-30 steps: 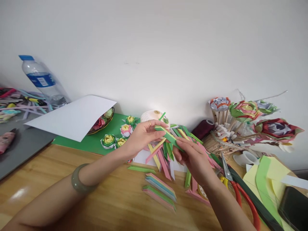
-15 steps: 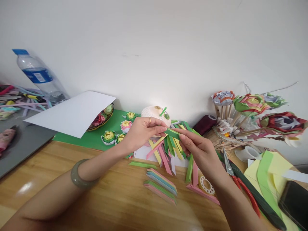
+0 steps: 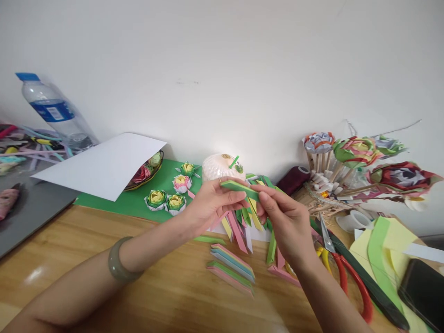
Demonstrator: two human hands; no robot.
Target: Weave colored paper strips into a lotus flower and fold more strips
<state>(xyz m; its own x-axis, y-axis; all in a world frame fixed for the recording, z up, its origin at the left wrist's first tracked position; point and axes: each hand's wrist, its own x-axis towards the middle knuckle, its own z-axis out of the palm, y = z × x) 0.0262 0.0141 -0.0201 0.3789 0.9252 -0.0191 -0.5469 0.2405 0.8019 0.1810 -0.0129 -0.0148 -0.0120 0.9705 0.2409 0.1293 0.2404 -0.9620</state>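
A folded green paper strip point(image 3: 239, 188) is held up between my two hands over the table. The fingers and thumb of my left hand point(image 3: 217, 201) grip its left part. My right hand point(image 3: 284, 217) pinches its right end between thumb and fingers. Below and behind the hands lies a pile of folded paper strips point(image 3: 237, 233) in pink, yellow, green and white, partly hidden by my hands. Nearer to me, several folded strips point(image 3: 231, 268) in pink, yellow, blue and green lie side by side on the wooden table point(image 3: 156, 286).
Paper flowers point(image 3: 175, 202) rest on green card point(image 3: 121, 203) at left, near white paper point(image 3: 104, 162) and a water bottle point(image 3: 52, 108). At right are red-handled scissors point(image 3: 342, 273), paper flowers on sticks point(image 3: 357, 150) and a phone point(image 3: 423, 291). A white round container point(image 3: 215, 166) stands behind.
My left hand has moved down and left, and its grip on the green strip has shifted, so more of the strip shows. My right hand keeps its pinch.
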